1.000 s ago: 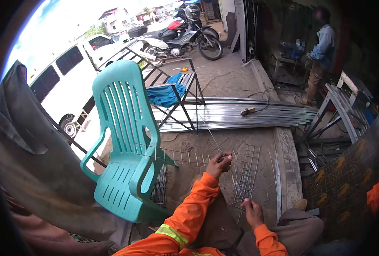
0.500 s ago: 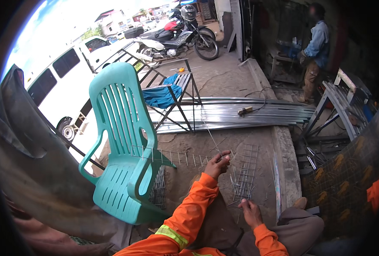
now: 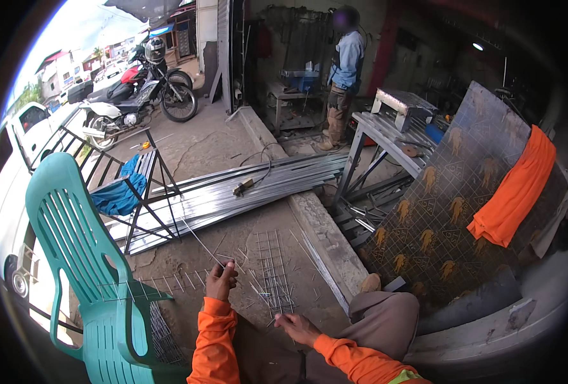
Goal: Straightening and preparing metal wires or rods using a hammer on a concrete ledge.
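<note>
My left hand [image 3: 221,281] is closed in a pinch on a thin metal rod [image 3: 199,241], which slants up and away toward the metal bars. A ladder-like wire strip [image 3: 176,281] runs from the green plastic chair [image 3: 98,281] toward this hand; I cannot tell whether the two touch. To the right and nearer to me, my right hand [image 3: 300,329] has its thumb and fingers pressed together at the near end of a flat wire grid [image 3: 272,265] on the ground. Whatever is between those fingers is too small to make out. Loose wire pieces lie about the grid.
Long shiny metal bars [image 3: 233,192] lie beyond my hands. A black metal frame [image 3: 146,185] bears a blue cloth [image 3: 121,192]. At right, a patterned board [image 3: 450,211] leans with orange cloth [image 3: 517,185] over it. A person [image 3: 347,70] stands near a metal workbench [image 3: 386,137].
The view has turned to the right, so the chair and motorcycles sit further left and the patterned board shows more fully. Both hands keep nearly the same places by the wire grid.
</note>
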